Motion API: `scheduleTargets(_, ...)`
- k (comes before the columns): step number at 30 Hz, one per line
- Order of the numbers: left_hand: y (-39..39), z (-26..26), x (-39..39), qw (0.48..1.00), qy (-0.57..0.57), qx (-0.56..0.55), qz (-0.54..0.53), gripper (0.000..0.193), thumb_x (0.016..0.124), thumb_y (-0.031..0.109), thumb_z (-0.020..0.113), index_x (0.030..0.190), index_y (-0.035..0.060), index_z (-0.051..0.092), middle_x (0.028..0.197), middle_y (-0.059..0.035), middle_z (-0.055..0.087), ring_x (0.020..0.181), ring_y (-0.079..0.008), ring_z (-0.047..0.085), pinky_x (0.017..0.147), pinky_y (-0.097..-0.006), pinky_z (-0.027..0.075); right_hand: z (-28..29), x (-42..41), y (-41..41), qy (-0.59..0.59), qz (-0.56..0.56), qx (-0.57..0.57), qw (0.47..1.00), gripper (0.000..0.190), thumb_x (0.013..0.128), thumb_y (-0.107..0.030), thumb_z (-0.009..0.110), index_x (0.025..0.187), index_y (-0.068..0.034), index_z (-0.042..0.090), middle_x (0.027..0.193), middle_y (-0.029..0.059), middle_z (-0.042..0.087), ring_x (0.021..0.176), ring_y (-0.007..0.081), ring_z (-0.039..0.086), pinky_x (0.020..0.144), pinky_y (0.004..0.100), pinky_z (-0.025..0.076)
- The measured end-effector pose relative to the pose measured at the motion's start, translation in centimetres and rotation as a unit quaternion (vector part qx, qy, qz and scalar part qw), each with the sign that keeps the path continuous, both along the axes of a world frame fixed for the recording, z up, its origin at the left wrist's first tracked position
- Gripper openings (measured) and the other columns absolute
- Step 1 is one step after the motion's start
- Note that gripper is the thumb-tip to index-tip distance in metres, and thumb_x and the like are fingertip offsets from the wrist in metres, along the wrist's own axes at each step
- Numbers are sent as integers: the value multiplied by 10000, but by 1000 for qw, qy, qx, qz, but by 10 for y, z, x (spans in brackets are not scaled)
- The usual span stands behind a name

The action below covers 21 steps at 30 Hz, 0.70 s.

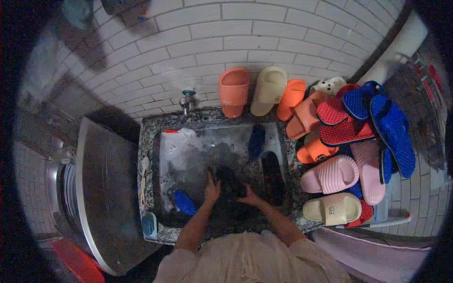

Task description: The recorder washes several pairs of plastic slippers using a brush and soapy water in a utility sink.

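Note:
Between my two hands is a dark slipper [228, 178], low in the stone sink [166, 224] and hard to make out in the dim, murky water. My left hand [212, 189] lies along its left edge with fingers stretched forward; its grip is unclear. From the right, my right hand [250, 196] holds the slipper's edge, thumb and fingers around it. A blue slipper [184, 202] lies left of my left hand. Toward the right wall of the sink are a black slipper [273, 173] and a dark blue slipper [256, 141]. White foam or cloth [185, 133] with a red piece sits at the back left.
A tap [184, 102] juts from the tiled wall. The left rim holds a wooden-handled brush [143, 180] and a teal soap dish [149, 224]. Slippers, including a coral one [233, 92] and a pink one [331, 175], crowd the back and right. A metal-edged panel [109, 191] stands left.

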<state>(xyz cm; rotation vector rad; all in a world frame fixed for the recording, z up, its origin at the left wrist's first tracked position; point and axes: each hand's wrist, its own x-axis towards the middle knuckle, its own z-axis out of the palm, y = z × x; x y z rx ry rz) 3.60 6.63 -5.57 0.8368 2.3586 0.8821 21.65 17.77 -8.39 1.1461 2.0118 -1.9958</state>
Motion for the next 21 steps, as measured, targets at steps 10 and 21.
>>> scheduleTargets(10,0,73,7,954,55,-196,-220,642,812,243,406,1307,70,35,816,-296,534,611,-366,566,476,-450,439,34,-16,-9,76,49,-27,996,806,655,-228,694,1284,-52,222,1243,134,359,1129,228,356,922,318,314)
scheduleTargets(21,29,95,12,978,88,-156,-106,636,801,204,398,1301,44,39,771,-278,546,593,-385,553,493,-481,434,49,-13,1,56,57,-17,997,785,669,-198,679,1289,-63,216,1288,149,295,1186,237,281,965,342,249)
